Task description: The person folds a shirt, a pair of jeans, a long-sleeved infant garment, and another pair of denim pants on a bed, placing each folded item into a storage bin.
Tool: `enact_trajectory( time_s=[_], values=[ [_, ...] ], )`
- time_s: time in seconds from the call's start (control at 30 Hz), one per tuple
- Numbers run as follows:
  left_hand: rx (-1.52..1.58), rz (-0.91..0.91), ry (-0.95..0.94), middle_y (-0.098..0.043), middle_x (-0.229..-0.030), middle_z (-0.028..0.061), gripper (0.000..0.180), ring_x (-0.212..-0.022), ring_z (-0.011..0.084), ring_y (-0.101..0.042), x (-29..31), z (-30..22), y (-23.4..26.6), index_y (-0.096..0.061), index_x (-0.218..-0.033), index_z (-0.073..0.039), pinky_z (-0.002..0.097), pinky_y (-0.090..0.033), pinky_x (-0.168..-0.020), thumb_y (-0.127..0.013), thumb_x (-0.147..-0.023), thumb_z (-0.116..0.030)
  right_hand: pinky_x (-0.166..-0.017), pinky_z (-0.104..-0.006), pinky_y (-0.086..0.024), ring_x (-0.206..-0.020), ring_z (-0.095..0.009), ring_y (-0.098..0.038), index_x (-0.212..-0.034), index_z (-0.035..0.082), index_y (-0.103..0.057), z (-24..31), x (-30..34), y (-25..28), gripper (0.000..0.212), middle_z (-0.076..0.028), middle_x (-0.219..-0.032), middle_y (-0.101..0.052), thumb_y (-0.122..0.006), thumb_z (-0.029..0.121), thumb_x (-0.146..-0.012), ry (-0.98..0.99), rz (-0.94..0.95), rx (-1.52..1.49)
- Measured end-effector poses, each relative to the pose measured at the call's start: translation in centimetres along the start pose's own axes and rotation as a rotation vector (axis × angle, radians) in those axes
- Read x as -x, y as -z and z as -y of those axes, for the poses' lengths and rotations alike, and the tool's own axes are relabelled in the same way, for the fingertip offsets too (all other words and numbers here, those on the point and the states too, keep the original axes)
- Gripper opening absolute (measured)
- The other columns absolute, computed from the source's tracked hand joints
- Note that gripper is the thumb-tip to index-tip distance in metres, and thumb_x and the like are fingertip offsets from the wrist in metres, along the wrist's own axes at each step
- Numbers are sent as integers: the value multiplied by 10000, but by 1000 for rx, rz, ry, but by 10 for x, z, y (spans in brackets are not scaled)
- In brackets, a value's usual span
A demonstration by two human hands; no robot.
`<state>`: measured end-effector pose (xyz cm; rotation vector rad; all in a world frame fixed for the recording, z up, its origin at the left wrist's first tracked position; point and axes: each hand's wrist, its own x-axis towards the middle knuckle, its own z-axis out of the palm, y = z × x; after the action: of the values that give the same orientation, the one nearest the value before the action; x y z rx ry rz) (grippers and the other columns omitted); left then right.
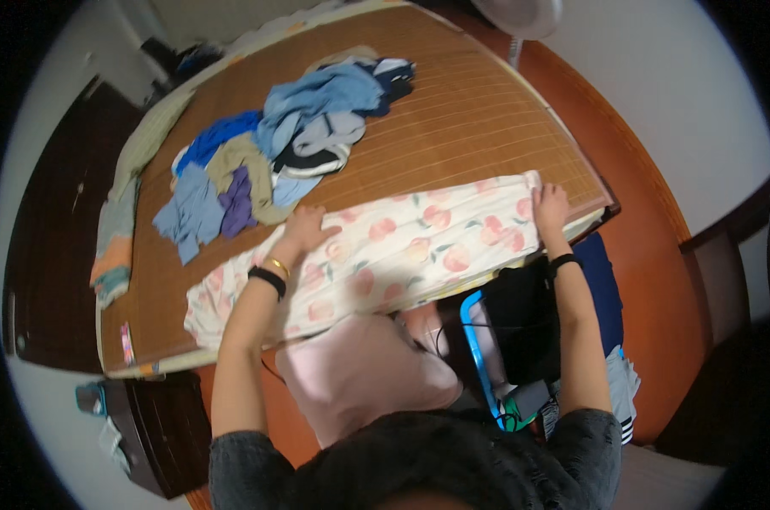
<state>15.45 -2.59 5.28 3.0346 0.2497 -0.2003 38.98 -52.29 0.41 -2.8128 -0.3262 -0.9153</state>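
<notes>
A long white cloth garment (393, 242) with a pink peach print lies stretched out along the near edge of the bed, folded into a strip; its exact kind is unclear. My left hand (304, 234) rests on its far edge, left of the middle, with the thumb spread away from the fingers. At the cloth's right end, my right hand (551, 206) has its fingers closed on the edge. Beyond the cloth, a loose heap holds a light blue garment (317, 98), a beige one (242, 166), a purple one (238, 204) and several others.
The bed carries a brown woven mat (453, 110). Below its near edge are a pink cushion-like thing (359, 370), a blue-rimmed container (478, 353) and dark clothing (521, 314). A dark cabinet (160, 433) stands at lower left, a white fan (525, 17) at the far right.
</notes>
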Motion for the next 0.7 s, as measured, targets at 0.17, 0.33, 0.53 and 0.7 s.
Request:
enact_trajectory(
  time_s=[0.17,0.33,0.53,0.7],
  values=[
    [196,34,-14,-633,-984,198,511,-931,385,-587,23,47,6,-569,-1090,-30,438,-462,-802,-654,-767,-417,-645,-487,-475,-778,-360,-602,-885,40,-516,-8,-10,-5,295,-175,-875,-592,-498,334,-905,-3,180,-18],
    [123,-366,72,-599,-925,221,330,-879,415,-557,35,38,6,-534,-1046,-21,417,-456,-737,-645,-797,-208,-591,-466,-499,-745,-357,-620,-980,70,-452,20,-33,-14,238,-169,-859,-604,-461,302,-929,17,118,-30],
    [-22,-695,-15,-489,-1223,97,417,-1154,286,-454,31,23,-49,-520,-1182,-123,488,-323,-980,-573,-777,-41,-737,-475,-488,-880,-376,-608,-1054,76,-485,14,-38,-40,268,-188,-958,-625,-490,300,-906,-121,234,-146],
    [32,-569,-88,-445,-1308,112,407,-1257,298,-379,32,17,-37,-523,-1194,-119,535,-217,-1058,-555,-795,-49,-808,-414,-479,-952,-381,-602,-1138,23,-517,-4,-56,-3,580,-220,-1039,-625,-655,445,-765,-160,584,-328]
  ],
)
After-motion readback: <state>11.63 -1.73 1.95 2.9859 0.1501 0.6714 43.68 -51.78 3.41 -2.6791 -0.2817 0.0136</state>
